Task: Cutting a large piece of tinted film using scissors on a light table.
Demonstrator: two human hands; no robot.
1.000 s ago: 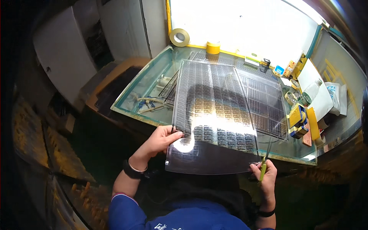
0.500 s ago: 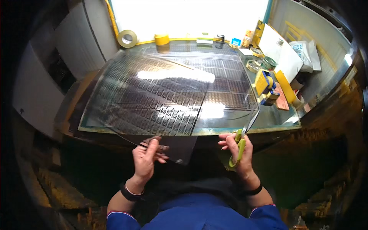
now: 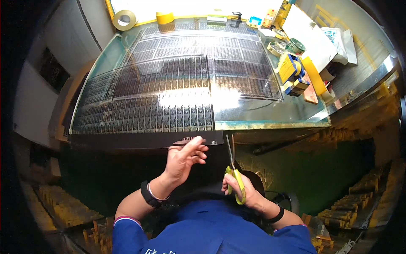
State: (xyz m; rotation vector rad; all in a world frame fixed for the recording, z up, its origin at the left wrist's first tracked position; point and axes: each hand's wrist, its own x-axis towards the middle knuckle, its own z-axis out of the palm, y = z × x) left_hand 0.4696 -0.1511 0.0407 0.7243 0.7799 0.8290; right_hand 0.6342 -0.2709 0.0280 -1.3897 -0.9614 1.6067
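Observation:
A dark, see-through film sheet (image 3: 144,116) printed with rows of small repeated shapes lies over the glass tabletop, and its dark border (image 3: 114,140) hangs past the front edge. My left hand (image 3: 182,164) pinches that border near its right corner, the thumb on top. In my right hand (image 3: 249,194) is a pair of scissors (image 3: 231,163) with lime-green handles. Its blades point away from me and stand slightly apart, just right of the film's corner, not touching it. Under the film, a larger printed sheet (image 3: 241,63) covers much of the glass.
Along the back stand a wide tape roll (image 3: 124,20) and a yellow tape roll (image 3: 165,17), before a bright lit panel. To the right are a blue-and-yellow tape dispenser (image 3: 292,72), a green tape roll (image 3: 295,46) and a white plastic bag (image 3: 334,42). The glass table's front edge (image 3: 270,125) lies ahead.
The film has swung from a slant to nearly square with the table. My left hand has shifted right and slightly up; my right hand has brought the scissors left, closer to the film's corner.

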